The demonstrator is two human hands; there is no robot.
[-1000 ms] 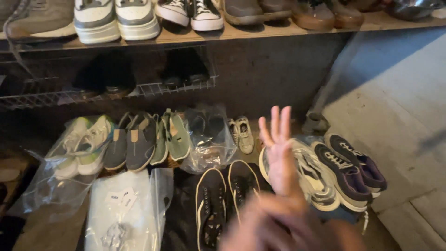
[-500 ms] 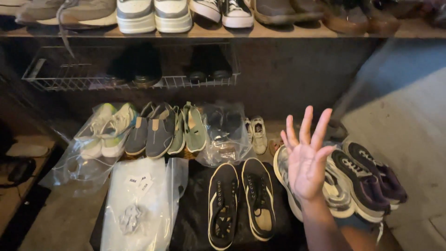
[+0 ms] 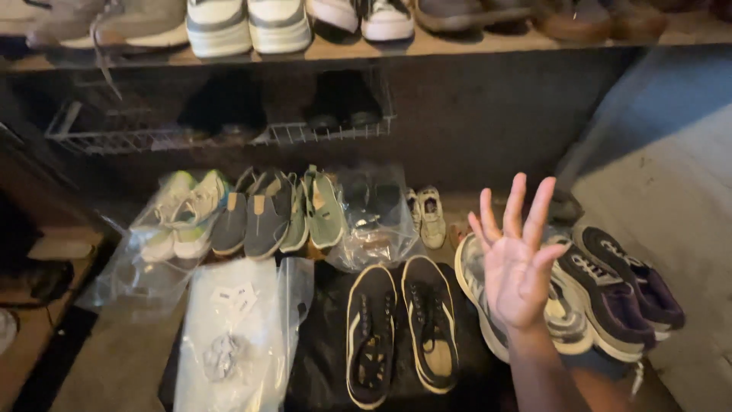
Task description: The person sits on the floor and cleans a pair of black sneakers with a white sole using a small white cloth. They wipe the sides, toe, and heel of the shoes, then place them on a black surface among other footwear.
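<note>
Above the floor shoes: my right hand [image 3: 518, 275] is held up in the air, palm toward the camera, touching nothing.
Grip: fingers [image 3: 515, 206] fanned wide apart and empty; I see no pinch or hold.
Left hand: out of the picture.
Nearest thing: the grey-and-white sneaker [image 3: 474, 294] lies directly behind and below the raised hand, with the dark purple-soled pair [image 3: 618, 297] just beside it on the right.
Also close: the black pair [image 3: 400, 328] sits to the left on a dark sheet, and the white plastic bag [image 3: 229, 336] is further left.
Behind: small white shoes [image 3: 428, 217], a clear bag of dark shoes [image 3: 370, 217], a wire rack [image 3: 213, 137] and a wooden shelf [image 3: 457, 47].
Step, as I judge it: a pause with the hand open; no shoe is being handled.
Next move calls for: lowering the hand and closing the fingers around a shoe's collar or heel.
</note>
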